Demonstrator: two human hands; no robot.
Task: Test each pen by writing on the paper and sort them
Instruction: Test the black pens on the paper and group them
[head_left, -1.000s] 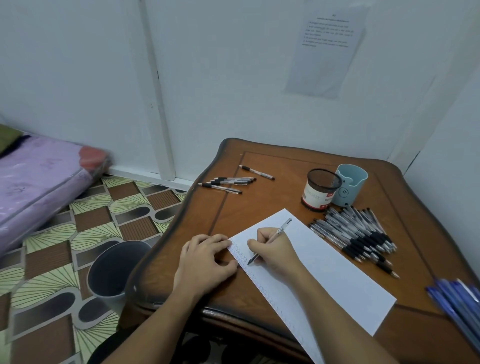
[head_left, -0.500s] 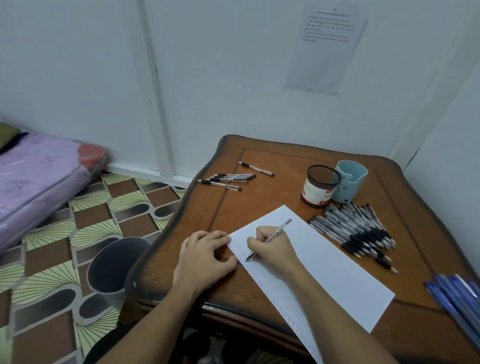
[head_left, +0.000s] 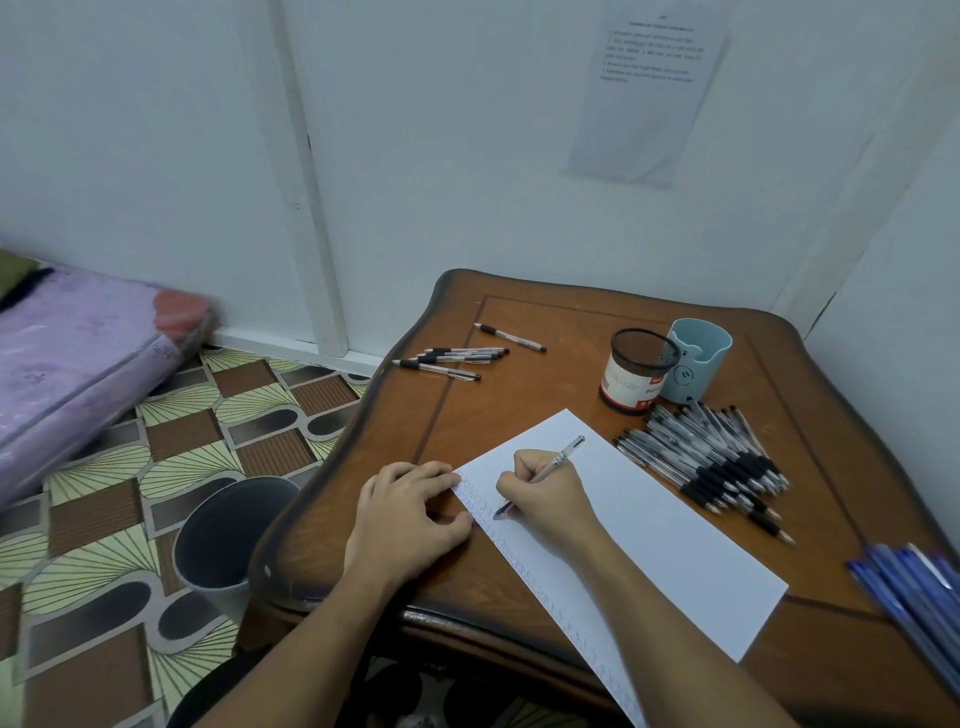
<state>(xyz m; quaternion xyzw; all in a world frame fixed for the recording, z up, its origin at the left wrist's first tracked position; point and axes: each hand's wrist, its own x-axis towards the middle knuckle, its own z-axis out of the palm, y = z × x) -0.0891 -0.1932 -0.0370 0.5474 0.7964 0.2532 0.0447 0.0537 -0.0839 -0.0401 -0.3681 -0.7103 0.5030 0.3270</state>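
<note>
A white sheet of paper (head_left: 649, 525) lies slantwise on the wooden table (head_left: 519, 405), with small pen marks along its left edge. My right hand (head_left: 545, 493) grips a clear pen (head_left: 563, 453), its tip touching the paper near that edge. My left hand (head_left: 405, 514) rests on the table, fingers pressing the paper's left corner. A heap of black-grip pens (head_left: 711, 462) lies to the right of the paper. Several more pens (head_left: 457, 356) lie at the table's far left.
A mesh pen cup (head_left: 636, 371) and a light blue holder (head_left: 698, 364) stand at the back. Blue pens (head_left: 914, 587) lie at the right edge. A grey bin (head_left: 228, 535) stands on the floor left of the table. A mattress (head_left: 78, 353) lies further left.
The view has shifted slightly. My right hand and the pen stay at the same spot on the paper's left edge; my left hand has not moved.
</note>
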